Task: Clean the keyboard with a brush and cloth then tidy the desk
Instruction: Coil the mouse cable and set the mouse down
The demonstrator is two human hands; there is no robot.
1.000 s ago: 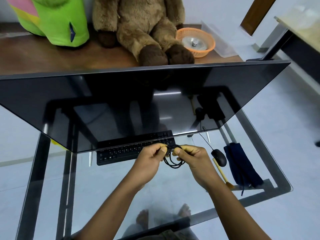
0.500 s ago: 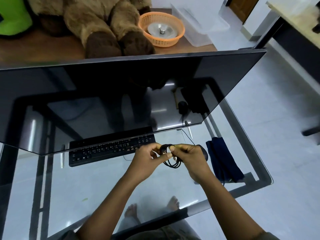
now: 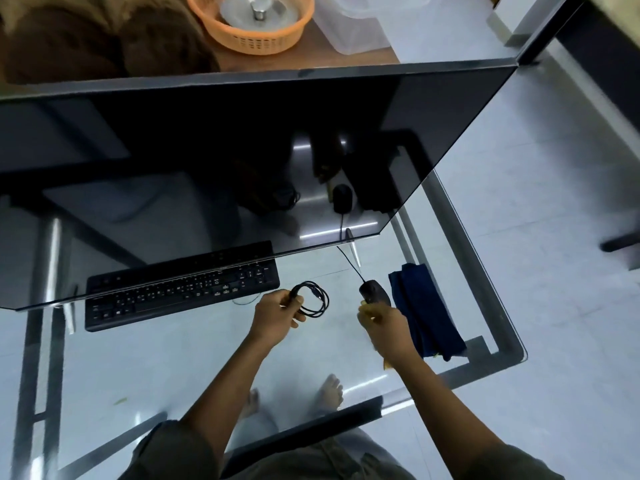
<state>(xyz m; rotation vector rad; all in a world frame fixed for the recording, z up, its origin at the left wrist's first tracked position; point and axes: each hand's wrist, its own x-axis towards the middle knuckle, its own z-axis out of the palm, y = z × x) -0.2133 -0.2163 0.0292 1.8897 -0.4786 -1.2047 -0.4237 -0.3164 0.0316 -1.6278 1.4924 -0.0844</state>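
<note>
The monitor's (image 3: 242, 161) lower edge hides the keyboard's (image 3: 173, 299) back rows. The left hand (image 3: 273, 317) grips a coiled cable (image 3: 315, 299) just beside it. The right hand (image 3: 384, 323) blurs over the brush (image 3: 386, 365) by the mouse (image 3: 372, 292); perhaps gripping, I cannot tell. The cloth (image 3: 426, 317) lies near the desk's (image 3: 156, 368) right edge.

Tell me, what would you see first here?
The huge dark monitor fills the upper half, with the black keyboard at its lower edge on the glass desk. In the middle, the left hand grips a coiled black cable. The right hand is by the mouse and the blue cloth.
</note>
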